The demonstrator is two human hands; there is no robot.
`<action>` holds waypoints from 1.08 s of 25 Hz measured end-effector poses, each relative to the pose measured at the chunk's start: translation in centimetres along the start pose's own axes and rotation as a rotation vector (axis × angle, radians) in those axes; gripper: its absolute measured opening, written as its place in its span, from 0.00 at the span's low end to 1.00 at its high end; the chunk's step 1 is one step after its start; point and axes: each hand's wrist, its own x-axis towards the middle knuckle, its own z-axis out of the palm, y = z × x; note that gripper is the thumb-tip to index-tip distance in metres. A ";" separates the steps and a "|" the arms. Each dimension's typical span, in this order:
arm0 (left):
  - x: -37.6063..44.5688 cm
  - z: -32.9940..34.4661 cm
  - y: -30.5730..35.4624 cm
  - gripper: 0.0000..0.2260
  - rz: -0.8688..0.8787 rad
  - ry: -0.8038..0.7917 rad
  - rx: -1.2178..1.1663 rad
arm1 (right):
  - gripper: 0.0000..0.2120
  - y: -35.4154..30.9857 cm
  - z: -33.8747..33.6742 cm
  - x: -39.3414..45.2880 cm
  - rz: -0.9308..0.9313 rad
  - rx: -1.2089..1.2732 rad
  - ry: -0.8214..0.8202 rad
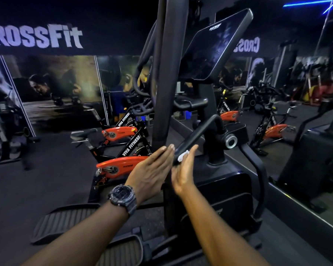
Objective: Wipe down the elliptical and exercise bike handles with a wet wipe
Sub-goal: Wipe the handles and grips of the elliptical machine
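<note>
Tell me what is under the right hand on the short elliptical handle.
A white wet wipe shows between the right hand and the end of the short handle. Most of the wipe and the handle's tip are covered by the palm and fingers.

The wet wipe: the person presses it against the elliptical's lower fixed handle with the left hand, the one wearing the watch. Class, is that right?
Not quite. The head view shows the wet wipe under the right hand, pressed against the lower fixed handle. The left hand, the one wearing the watch, lies flat beside it with straight fingers.
</note>
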 end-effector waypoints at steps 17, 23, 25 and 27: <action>-0.3 -3.8 4.1 0.30 -0.768 0.201 -1.043 | 0.37 -4.4 -3.7 1.2 -0.426 -1.459 -0.351; 0.3 -3.2 2.7 0.30 -1.026 0.231 -1.315 | 0.47 -2.7 -3.5 -0.4 -0.431 -1.407 -0.370; -0.1 -3.3 2.1 0.29 -1.029 0.216 -1.456 | 0.48 -2.5 -2.8 -0.9 -0.410 -1.393 -0.349; -0.5 -3.4 1.0 0.28 -1.019 0.235 -1.565 | 0.45 -0.8 -2.2 -2.8 -0.445 -1.285 -0.375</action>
